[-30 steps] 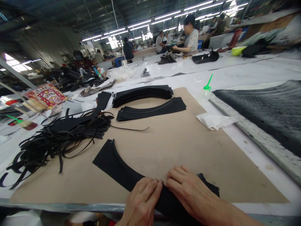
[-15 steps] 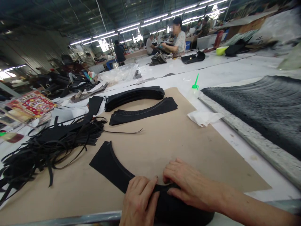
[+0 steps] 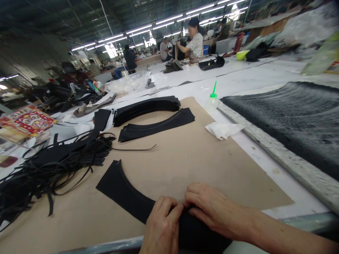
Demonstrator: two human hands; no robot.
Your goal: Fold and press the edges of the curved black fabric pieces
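Observation:
A curved black piece of fabric or leather (image 3: 124,190) lies at the front of the brown board, its near end hanging over the table edge. My left hand (image 3: 162,224) presses on its inner curved edge, thumb and fingers closed together on the material. Just to the right, my right hand (image 3: 208,208) pinches the same edge, its fingertips curled over and partly hidden. A narrow folded rim runs along the curve left of my hands. Farther back lie a curved black piece with a notched edge (image 3: 157,125) and a thick stack of curved black pieces (image 3: 145,110).
Tangled black strips (image 3: 66,158) cover the left side. A crumpled white tissue (image 3: 224,130) and a green-nozzled bottle (image 3: 212,100) stand right of the brown board (image 3: 185,162). A slab with layered dark pieces (image 3: 288,123) lies at the right. Co-workers are farther back.
My left hand has shifted right along the curved edge, closer to my right hand, its thumb and fingers drawn together. The view has turned slightly right. A co-worker at the back has lifted a dark piece.

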